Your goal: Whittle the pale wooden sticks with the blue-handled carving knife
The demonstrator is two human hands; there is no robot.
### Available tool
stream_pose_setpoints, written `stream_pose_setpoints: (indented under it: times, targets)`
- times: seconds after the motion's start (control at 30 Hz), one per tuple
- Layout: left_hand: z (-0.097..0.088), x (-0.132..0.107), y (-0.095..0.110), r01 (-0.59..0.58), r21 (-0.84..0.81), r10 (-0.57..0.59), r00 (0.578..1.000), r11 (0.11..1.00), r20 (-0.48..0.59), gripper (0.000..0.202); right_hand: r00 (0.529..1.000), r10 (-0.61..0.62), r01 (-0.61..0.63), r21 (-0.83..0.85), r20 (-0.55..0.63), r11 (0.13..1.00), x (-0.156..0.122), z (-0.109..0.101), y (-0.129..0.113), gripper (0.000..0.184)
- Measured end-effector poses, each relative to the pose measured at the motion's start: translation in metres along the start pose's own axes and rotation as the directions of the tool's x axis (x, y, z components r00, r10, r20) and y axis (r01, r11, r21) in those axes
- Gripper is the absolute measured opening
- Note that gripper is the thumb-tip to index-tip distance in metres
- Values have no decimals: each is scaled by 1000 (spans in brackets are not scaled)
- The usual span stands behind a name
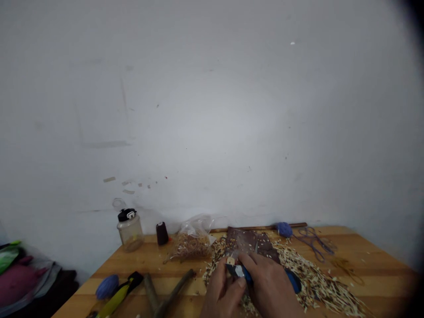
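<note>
My left hand (pixel 221 293) and my right hand (pixel 268 285) sit close together at the bottom middle of the view, over a dark brown leather-like sheet (pixel 248 244). The left fingers pinch a small pale wood piece (pixel 231 261), with a silver and dark part just beside it. The right hand grips a blue-handled tool (pixel 293 280), its handle end sticking out past the little finger. A thin blade may stand above the fingers, but the hands hide most of it. Pale wood shavings (pixel 311 278) lie in a heap around both hands.
The wooden table (pixel 364 251) holds a lidded plastic bottle (pixel 130 230), a dark thread spool (pixel 162 233), a clear bag of shavings (pixel 192 243), blue yarn balls (pixel 107 287), a forked branch (pixel 165 293), a yellow-handled tool (pixel 115 297) and purple cord (pixel 313 243). A white wall rises behind.
</note>
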State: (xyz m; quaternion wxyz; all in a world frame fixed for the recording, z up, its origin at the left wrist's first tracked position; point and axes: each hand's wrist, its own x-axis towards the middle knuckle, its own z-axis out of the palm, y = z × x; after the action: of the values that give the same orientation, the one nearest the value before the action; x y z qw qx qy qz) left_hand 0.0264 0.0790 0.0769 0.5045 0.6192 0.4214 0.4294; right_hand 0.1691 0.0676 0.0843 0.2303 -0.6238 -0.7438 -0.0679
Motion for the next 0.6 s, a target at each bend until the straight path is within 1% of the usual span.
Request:
stream_pose_setpoints:
  times: [0.1,0.17,0.23,0.33,0.4,0.6]
  targets:
    - [3,2,-3,-48,211,67,994,976,-83,54,1000,13,-13,-11,1,1000,0,-1,-2,39]
    - [5,5,-6,-37,319,78,990,947,-114,47,1000,24,-24,-25,-9,999,1,0,-3,38]
    - [6,7,-9,-18,394,77,988,919,-134,42,999,36,-37,-44,-25,998,1,3,-5,37]
    - [7,9,-12,11,473,66,987,881,-147,40,998,49,-52,-58,-41,997,1,7,-5,37]
    - [7,10,-13,1,506,76,988,863,-132,40,998,58,-60,-60,-34,996,2,10,-5,37]
    - [7,11,-7,-11,544,95,987,839,-126,40,994,109,-111,-123,-23,986,-1,14,-9,38]
